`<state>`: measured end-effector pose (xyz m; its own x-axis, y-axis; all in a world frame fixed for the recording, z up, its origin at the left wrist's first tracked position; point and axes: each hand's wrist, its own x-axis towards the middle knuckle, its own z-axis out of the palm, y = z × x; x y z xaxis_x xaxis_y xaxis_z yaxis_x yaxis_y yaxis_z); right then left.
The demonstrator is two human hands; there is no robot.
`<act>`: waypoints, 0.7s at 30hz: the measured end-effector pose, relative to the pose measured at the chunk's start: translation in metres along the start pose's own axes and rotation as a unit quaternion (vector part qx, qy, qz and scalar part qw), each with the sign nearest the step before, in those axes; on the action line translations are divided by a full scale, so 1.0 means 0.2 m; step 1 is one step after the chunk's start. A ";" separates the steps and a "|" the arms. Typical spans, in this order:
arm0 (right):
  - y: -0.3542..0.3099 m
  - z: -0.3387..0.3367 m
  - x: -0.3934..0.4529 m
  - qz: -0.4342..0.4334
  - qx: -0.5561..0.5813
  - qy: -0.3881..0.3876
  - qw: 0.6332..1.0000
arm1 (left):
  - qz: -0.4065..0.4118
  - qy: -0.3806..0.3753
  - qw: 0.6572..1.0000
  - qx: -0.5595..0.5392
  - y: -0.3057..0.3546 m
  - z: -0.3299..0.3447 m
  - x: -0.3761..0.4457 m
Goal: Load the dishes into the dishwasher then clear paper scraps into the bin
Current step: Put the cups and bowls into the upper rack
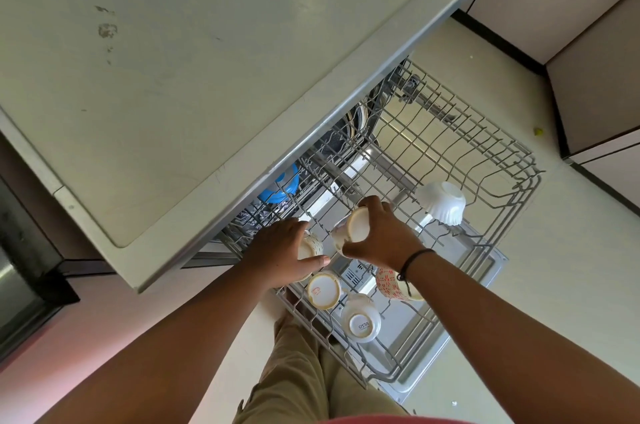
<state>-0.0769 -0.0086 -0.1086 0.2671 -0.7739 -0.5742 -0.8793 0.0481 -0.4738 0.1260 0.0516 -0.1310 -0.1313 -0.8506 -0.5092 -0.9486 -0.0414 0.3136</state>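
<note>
Standing at a pulled-out dishwasher rack [485, 133] of grey wire, a person reaches in with both arms. Left hand [280, 250]: fingers and thumb curled round a cream cup [310, 247] at the rack's left edge. Right hand [384, 233]: fingers and thumb wrapped round a second cream cup [353, 228], held tilted over the rack's middle; a black wrist cord [414, 259] sits on that arm.

Rack contents, near side: one upturned cup with a yellow rim [323, 290], one upturned white cup marked SISTA [362, 319], one red-patterned cup [389, 281] partly under the right wrist. Far right: one white fluted bowl [443, 202], upturned. A blue item [280, 186] lies deeper inside, under the counter edge.

Surroundings: pale worktop [173, 60] with a few dark smudges, overhanging the machine; open dishwasher door [446, 347] below the rack; cream floor [571, 285]; beige cabinet fronts [588, 43] with dark plinths; khaki trousers [294, 375] at the bottom.
</note>
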 end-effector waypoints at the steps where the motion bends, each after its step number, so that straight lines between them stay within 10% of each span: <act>1: 0.01 0.00 0.01 0.004 -0.005 0.000 1.000 | 0.002 0.003 1.000 -0.002 0.00 0.00 0.00; 21: 0.15 0.15 0.09 0.088 -0.074 0.006 0.993 | 0.003 -0.027 1.000 0.010 -0.01 0.05 0.06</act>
<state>-0.0869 -0.0019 -0.1545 0.1004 -0.7697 -0.6304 -0.9604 0.0905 -0.2635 0.1234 0.0467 -0.1462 -0.1518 -0.8212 -0.5501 -0.9535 -0.0249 0.3004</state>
